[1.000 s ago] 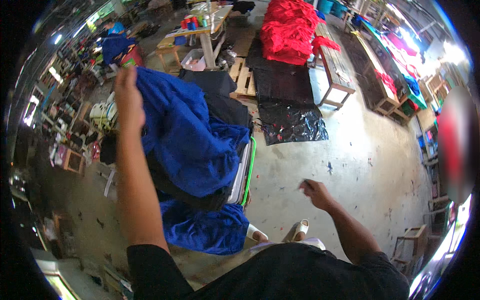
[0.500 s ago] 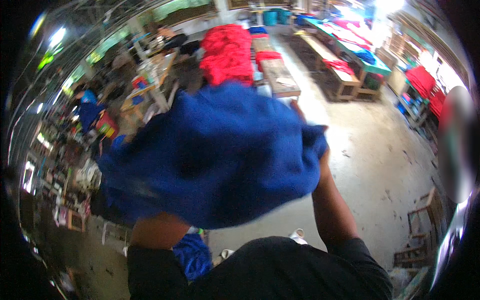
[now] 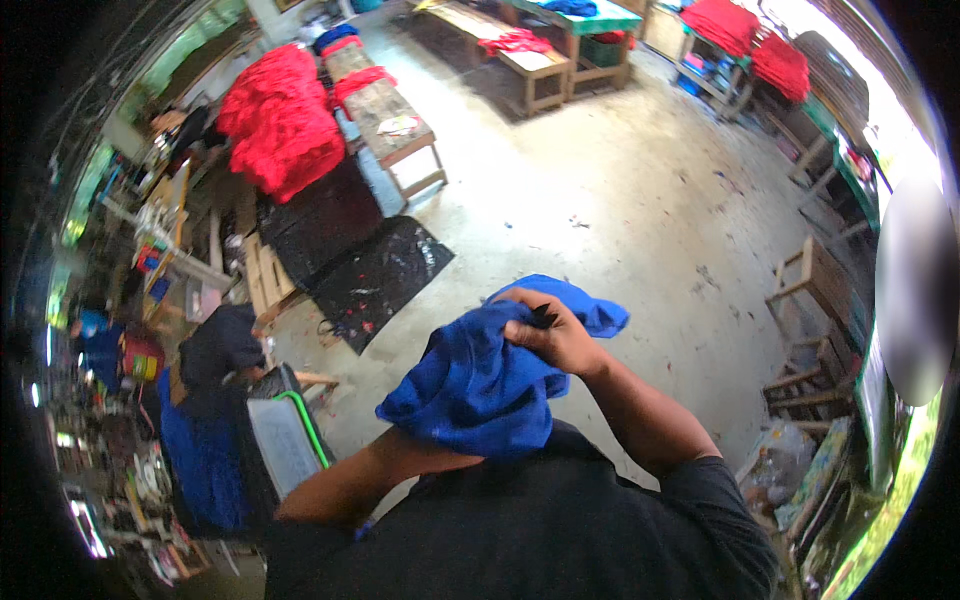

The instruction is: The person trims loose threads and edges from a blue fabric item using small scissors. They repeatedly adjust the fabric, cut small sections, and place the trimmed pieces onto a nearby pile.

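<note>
Across a cluttered workshop's concrete floor, dark-blue fabric drapes at left, a wooden pallet lies beside black plastic sheeting, and red fabric rises in a heap next to a plank bench; wooden stools stand at right. Near the person's left forearm, a pale container shows a bright green edge, its contents unclear. At center, the right hand has its grip closed on a bunched blue cloth, held before a black shirt; the left hand is hidden beneath, its grip impossible to tell. A clear plastic bag sits at lower right, contents indistinct.
</note>
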`<state>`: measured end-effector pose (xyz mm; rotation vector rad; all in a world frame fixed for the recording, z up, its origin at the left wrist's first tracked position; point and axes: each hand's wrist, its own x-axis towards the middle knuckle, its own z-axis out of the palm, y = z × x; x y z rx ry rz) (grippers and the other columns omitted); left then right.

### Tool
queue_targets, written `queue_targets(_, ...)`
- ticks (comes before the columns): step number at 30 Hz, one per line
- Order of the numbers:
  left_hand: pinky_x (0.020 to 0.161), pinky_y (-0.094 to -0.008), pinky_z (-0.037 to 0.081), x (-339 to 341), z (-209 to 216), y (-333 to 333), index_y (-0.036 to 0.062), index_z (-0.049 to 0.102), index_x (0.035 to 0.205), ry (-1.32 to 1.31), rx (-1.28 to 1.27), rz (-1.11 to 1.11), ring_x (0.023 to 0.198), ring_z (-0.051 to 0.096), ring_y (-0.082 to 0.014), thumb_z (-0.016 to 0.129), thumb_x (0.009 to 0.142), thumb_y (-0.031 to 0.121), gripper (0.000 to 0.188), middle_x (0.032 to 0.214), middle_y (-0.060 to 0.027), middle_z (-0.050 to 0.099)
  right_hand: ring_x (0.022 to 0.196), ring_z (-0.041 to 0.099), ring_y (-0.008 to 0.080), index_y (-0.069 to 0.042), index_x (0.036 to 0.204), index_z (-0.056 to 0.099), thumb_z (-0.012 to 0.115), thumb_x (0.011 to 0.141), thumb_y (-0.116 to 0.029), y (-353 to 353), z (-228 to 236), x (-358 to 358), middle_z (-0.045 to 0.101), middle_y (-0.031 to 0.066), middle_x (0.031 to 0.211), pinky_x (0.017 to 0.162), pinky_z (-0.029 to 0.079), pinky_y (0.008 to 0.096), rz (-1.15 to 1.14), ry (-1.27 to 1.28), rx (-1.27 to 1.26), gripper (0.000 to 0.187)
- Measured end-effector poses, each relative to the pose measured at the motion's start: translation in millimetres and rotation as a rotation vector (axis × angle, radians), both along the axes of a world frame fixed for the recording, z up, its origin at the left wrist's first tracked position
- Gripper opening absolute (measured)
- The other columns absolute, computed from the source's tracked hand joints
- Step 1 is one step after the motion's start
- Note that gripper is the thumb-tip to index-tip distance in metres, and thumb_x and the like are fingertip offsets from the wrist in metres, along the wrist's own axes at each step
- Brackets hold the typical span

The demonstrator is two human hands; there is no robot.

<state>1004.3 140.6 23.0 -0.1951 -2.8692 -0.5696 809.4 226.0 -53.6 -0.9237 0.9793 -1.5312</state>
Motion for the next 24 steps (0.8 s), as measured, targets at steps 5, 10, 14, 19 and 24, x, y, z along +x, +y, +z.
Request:
queue_targets(5, 0.096, -0.0403, 0.052, -49, -42, -72, 0.0039, 0.06, 0.125, -0.553, 0.824, 0.693, 0.111, 0.064, -0.028, 0.082, 0.078, 0.005, 0.052, 0.127, -0.0159, 0.061, 0.105, 0.061, 0.0115, -0.001, 0.127, 0.059, 0.064, 0.101, -0.02, 14, 5, -106, 0.068, 0.004, 0.114, 0.095, 0.048, 0.0281, -0.293, -0.064, 0.062, 0.032)
queue_targets(10, 0.11, -0.0444, 0.041, -182, -44, -120, 0.0111, 0.052, 0.136, 0.289, 0.464, 0.122, 0.131, 0.047, -0.0322, 0.084, 0.075, 0.008, 0.069, 0.14, -0.0175, 0.045, 0.103, 0.063, 0.013, 0.0, 0.126, 0.059, 0.064, 0.1, -0.018, -3, -3, -201, 0.068, 0.0056, 0.113, 0.094, 0.05, 0.0284, -0.464, -0.105, 0.121, 0.032)
queue_targets(14, 0.109, -0.0473, 0.037, -305, -58, -178, 0.0107, 0.068, 0.109, 0.292, 0.301, 0.055, 0.127, 0.048, -0.0344, 0.087, 0.075, 0.021, 0.04, 0.136, -0.0158, 0.051, 0.104, 0.063, 0.0148, 0.001, 0.127, 0.059, 0.065, 0.099, -0.018, -28, -7, -281, 0.068, 0.0076, 0.114, 0.095, 0.05, 0.0301, -0.567, -0.132, 0.128, 0.034)
queue_targets(19, 0.109, -0.0475, 0.036, -448, -50, -218, 0.0093, 0.066, 0.097, 0.109, 0.264, -0.109, 0.13, 0.044, -0.0343, 0.084, 0.079, 0.025, 0.03, 0.136, -0.014, 0.053, 0.106, 0.064, 0.0168, 0.001, 0.129, 0.058, 0.064, 0.099, -0.02, -46, -3, -369, 0.067, 0.009, 0.116, 0.097, 0.05, 0.0323, -0.809, -0.269, 0.157, 0.036)
queue_targets(24, 0.101, -0.0439, 0.045, -557, -30, -254, 0.0044, 0.057, 0.094, -0.112, 0.551, -0.352, 0.102, 0.06, -0.0282, 0.084, 0.082, 0.026, 0.036, 0.103, -0.0107, 0.063, 0.104, 0.065, 0.016, 0.0, 0.125, 0.061, 0.068, 0.097, -0.018, -59, -21, -466, 0.069, 0.0085, 0.114, 0.095, 0.051, 0.0317, -0.884, -0.225, 0.153, 0.034)
